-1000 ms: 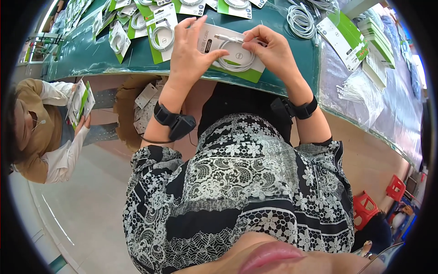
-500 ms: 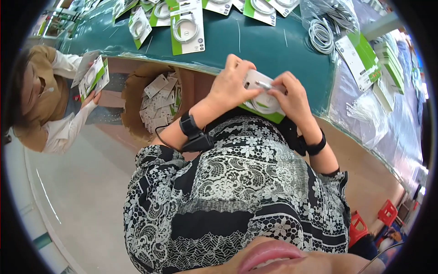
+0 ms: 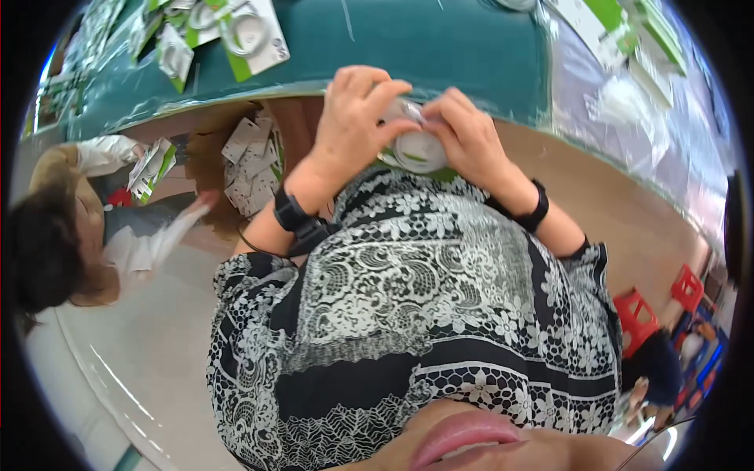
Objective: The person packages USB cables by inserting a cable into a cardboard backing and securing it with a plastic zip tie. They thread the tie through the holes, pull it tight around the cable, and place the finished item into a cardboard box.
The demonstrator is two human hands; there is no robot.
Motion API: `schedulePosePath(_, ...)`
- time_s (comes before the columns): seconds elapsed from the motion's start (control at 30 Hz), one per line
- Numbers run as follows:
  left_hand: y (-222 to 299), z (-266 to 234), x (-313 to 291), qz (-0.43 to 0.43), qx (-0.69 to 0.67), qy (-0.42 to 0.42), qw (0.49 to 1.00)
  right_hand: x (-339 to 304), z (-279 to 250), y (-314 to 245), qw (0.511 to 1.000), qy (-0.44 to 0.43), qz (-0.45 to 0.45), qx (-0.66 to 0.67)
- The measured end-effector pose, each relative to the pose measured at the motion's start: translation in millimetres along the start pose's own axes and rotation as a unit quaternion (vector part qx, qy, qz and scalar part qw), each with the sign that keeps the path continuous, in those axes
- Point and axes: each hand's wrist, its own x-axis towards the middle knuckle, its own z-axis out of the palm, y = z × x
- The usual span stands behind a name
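Observation:
In front of my body, just below the edge of the green-topped table, a white and green cable card [image 3: 440, 174] with a coiled white cable [image 3: 421, 149] on it is held up. My left hand [image 3: 351, 118] is closed on the card's left side, its thumb reaching over the front. Bent fingers of my right hand [image 3: 468, 137] pinch the upper part of the cable near its end; the fingertips partly hide the plug. Black bands with a small device circle my wrists.
More carded cables [image 3: 250, 35] lie on the green tabletop [image 3: 424, 47] at the far left. A carton [image 3: 206, 161] of white cards stands below the table edge. At the left a co-worker [image 3: 59, 243] handles cards. White ties [image 3: 632, 102] and plastic sheeting lie at right.
The whole view has shifted, so the table's goods sit farther up and left. My hands stay on the card and cable, drawn closer together. The co-worker has moved one arm toward the carton.

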Motion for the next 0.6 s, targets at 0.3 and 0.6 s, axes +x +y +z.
schedulePosePath(0.3, 0, 7, 5, 0.092, -0.012, -0.078, 0.993, -12, -6, 13, 0.968, -0.045, 0.143, 0.200)
schedulePosePath(0.6, 10, 15, -5, 0.031, -0.033, -0.085, 0.995, -21, -6, 21, 0.910, -0.109, 0.251, 0.312)
